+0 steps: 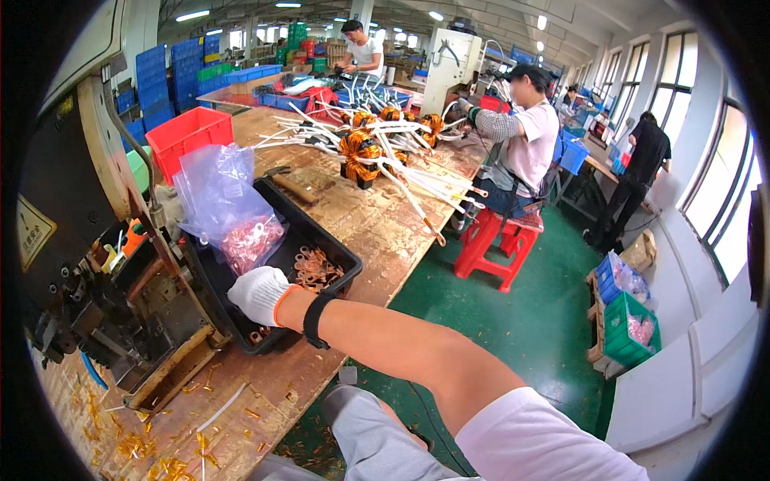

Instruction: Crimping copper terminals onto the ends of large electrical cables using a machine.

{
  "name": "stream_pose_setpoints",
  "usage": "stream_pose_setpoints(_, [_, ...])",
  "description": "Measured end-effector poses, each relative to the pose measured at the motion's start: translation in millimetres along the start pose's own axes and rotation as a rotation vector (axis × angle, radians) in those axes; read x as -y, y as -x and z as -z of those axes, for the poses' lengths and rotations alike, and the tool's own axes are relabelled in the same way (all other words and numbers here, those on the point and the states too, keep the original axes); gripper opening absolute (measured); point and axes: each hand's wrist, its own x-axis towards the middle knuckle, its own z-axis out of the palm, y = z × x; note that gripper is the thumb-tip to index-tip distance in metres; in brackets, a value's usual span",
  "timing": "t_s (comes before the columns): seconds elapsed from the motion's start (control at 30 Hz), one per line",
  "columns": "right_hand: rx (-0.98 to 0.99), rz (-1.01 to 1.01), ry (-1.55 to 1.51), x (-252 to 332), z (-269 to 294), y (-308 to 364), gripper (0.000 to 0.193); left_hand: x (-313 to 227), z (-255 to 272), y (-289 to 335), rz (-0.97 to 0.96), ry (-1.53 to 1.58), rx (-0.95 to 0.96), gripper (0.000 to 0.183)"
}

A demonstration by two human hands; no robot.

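Observation:
My right hand [261,295], in a white knitted glove with an orange cuff, reaches into the near end of a black plastic tray [341,244]. Its fingers point down and away from view, so what they touch or hold is hidden. Loose copper cable lugs [315,269] are heaped in the tray just beyond the hand. A clear plastic bag [215,188] holding more lugs [252,240] rests in the tray's far part. To the left of the tray stands a dark press machine [120,321]. My left hand does not appear.
Copper-wound coils [358,152] with white cables lie farther along the wooden table [321,180], near a hammer [293,186] and a red bin [188,140]. Brass-coloured scraps [136,445] litter the near edge. A co-worker [533,136] sits beyond on a red stool [497,248].

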Motion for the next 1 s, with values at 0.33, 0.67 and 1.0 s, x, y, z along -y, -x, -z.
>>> stream_pose_setpoints(0.33, [-0.237, -0.056, -0.115, -82.1, 14.8, 54.3, 0.029, 6.2, -3.0, -1.9, -0.05, -0.003, -0.01, 0.028])
stream_pose_setpoints(0.67, [-0.444, -0.183, -0.24, -83.5, -3.2, 67.2, 0.029, -4.0, 4.7, -1.9, -0.016, -0.014, -0.004, 0.027])
stream_pose_setpoints(1.0, [-0.242, -0.141, -0.168, -85.4, -2.9, 60.9, 0.034, -3.8, 1.9, -2.4, -0.021, -0.039, 0.009, 0.027])
